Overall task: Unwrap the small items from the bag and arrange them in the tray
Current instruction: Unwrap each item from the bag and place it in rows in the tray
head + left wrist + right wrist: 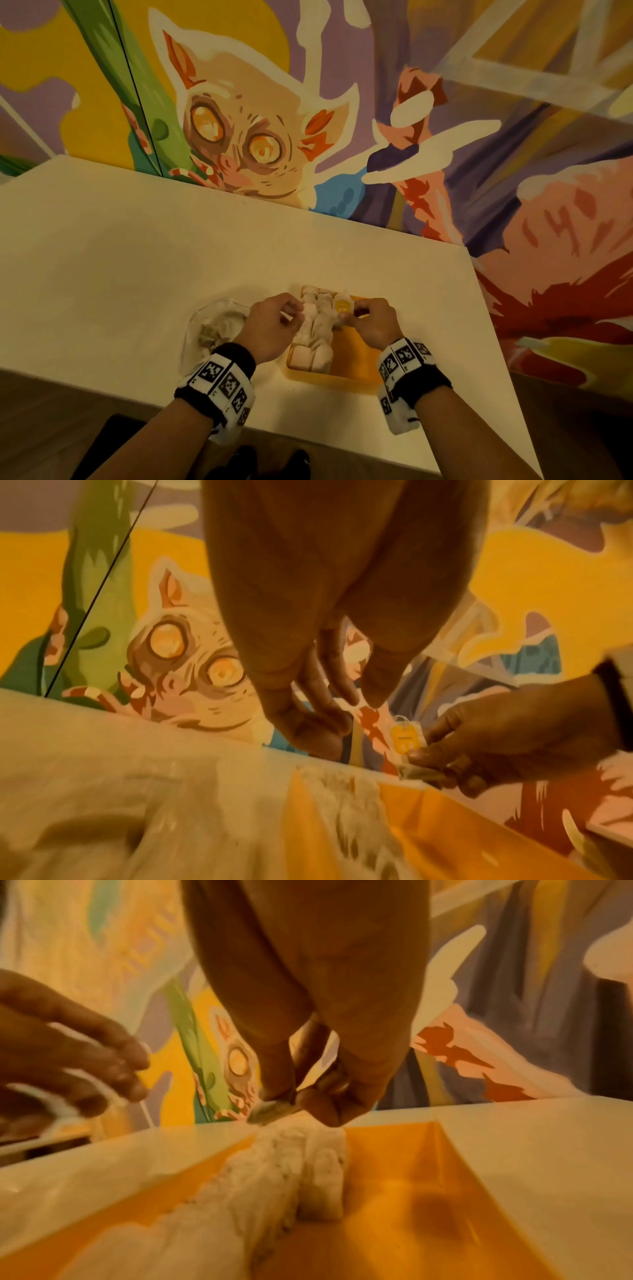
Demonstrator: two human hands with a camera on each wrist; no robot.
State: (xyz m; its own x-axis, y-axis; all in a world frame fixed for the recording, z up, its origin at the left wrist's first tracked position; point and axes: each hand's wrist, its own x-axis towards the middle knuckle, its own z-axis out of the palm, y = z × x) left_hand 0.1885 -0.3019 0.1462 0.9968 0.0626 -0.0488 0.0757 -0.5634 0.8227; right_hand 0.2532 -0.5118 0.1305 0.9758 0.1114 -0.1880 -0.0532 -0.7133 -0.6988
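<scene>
Behind the pale table (137, 260) ran a bright mural (239, 137). Over the orange tray (352, 356) (white items (313, 329) rowed along its left side) the right hand (373, 325) pinched a small yellow-tagged item (343, 304); the left hand (274, 325) hovered, fingers loosely curled, beside the clear bag (214, 325).

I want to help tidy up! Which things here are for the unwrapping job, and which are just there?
For the job:
- orange tray
- white unwrapped items in the tray
- small yellow-labelled item, pinched by the right hand
- clear bag
- left hand

Just there:
- white table
- painted wall
</scene>
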